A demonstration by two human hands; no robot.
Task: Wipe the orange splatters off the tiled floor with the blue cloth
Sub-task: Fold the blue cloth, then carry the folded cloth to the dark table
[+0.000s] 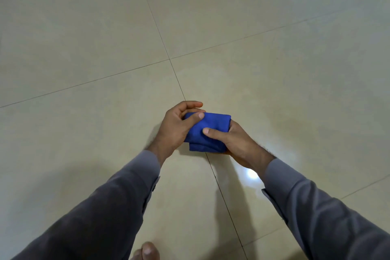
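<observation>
The blue cloth (207,131), folded, is held above the tiled floor (84,48) near a grout crossing. Left hand (176,127) and right hand (234,143) grip it, thumbs pressed on top.

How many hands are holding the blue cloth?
2. The left hand grips the blue cloth at its left side; the right hand grips its right side.

Both hands hold a folded blue cloth (207,131) above the tiled floor (84,48). Left hand (175,127) pinches its left end, thumb on top; right hand (234,143) cups the right side. Grey sleeves (118,200). A bare toe (147,251) at bottom edge.
</observation>
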